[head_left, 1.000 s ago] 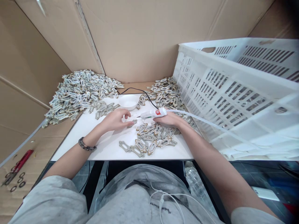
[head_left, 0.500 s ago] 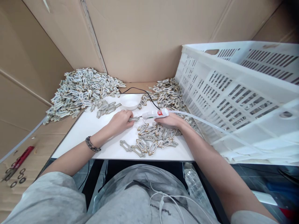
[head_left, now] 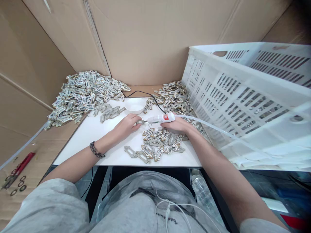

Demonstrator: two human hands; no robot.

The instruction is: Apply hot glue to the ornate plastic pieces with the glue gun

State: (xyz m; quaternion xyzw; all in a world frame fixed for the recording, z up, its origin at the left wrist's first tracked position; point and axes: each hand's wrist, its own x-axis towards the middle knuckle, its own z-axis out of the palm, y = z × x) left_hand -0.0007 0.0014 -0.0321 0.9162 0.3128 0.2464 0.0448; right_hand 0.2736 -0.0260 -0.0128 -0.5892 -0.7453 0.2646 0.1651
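Observation:
My left hand (head_left: 125, 125) is closed, pinching one small ornate label frame (head_left: 140, 122) between thumb and fingers. My right hand (head_left: 179, 125) is wrapped round a white dispensing pen (head_left: 159, 119) with a red mark, its fingers partly hidden beneath. The pen lies nearly level, and its thin tip points left, right at the held frame; contact cannot be made out. A clear tube (head_left: 209, 123) trails from the pen's back end over my right forearm. Below the hands, several loose label frames (head_left: 159, 153), some with white and gold patterned faces and some plain grey, lie on the white board (head_left: 107, 158).
A large heap of frames (head_left: 85, 92) stands back left, a smaller heap (head_left: 173, 94) back right. Behind my hands sit a white bowl (head_left: 135, 105) and a black cable (head_left: 155, 98). A white plastic crate (head_left: 225, 84) rises at right; cardboard walls (head_left: 150, 42) enclose the back.
The frame in my left hand has tilted slightly, and the left fingers have shifted a little around it. The right hand and pen stay almost in place.

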